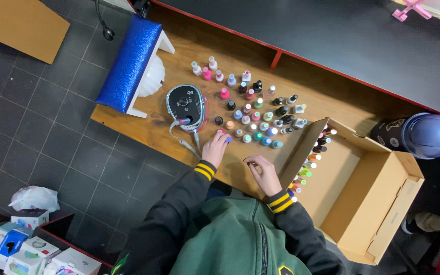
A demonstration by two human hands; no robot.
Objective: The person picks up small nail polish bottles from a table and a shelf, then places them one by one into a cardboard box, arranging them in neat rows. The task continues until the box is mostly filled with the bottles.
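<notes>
Leftmost, a blue padded armrest (128, 61) and a grey nail drill unit (185, 104) sit on the wooden desk (143, 127), where the left hand (216, 148) pinches a purple-capped polish bottle (228, 139) beside clustered nail polish bottles (255, 109), while the right hand (264, 173) rests loosely curled, holding nothing, near a cardboard box (367, 198).

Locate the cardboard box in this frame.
In the head view the open cardboard box sits at the right end of the wooden table, beside the right hand, with a row of nail polish bottles along its near-left wall.
</notes>
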